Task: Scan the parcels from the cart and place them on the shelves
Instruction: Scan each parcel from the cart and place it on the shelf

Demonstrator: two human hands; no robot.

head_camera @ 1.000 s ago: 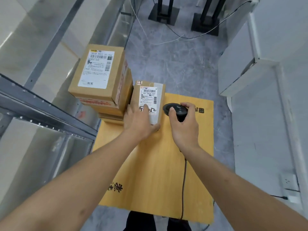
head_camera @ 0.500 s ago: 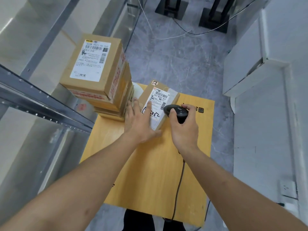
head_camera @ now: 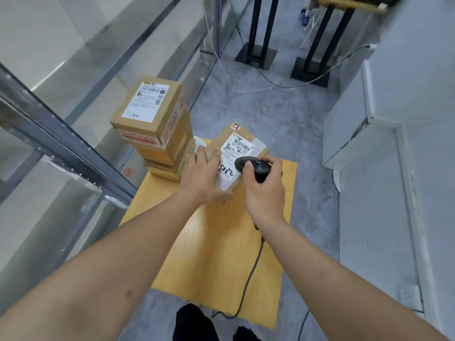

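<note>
In the head view, the left hand [head_camera: 202,177] lies on the near left part of a small cardboard parcel [head_camera: 236,153], fingers fairly straight and a little spread over its top face, the thumb down along the near edge; whether the thumb actually clamps the box cannot be told. The right hand [head_camera: 264,190] is curled round the grip of a black barcode scanner [head_camera: 252,166], thumb on the left of the handle and fingers wrapped over the right. The scanner's round head sits just over the near right part of the parcel's white shipping label [head_camera: 232,159], which carries a barcode and handwritten digits.

The parcel rests tilted at the far end of the wooden cart top [head_camera: 221,247], its far corner reaching past the cart's far edge. It lies between the two hands, under the left one and just left of the right one. Just left of the parcel, on the cart's far left corner, stands a stack of cardboard boxes [head_camera: 157,129], the top one bearing its own label. The scanner's dark cable [head_camera: 248,281] runs from the right wrist across the cart towards its near edge. Left of the cart runs a grey metal shelf frame [head_camera: 66,148].
</note>
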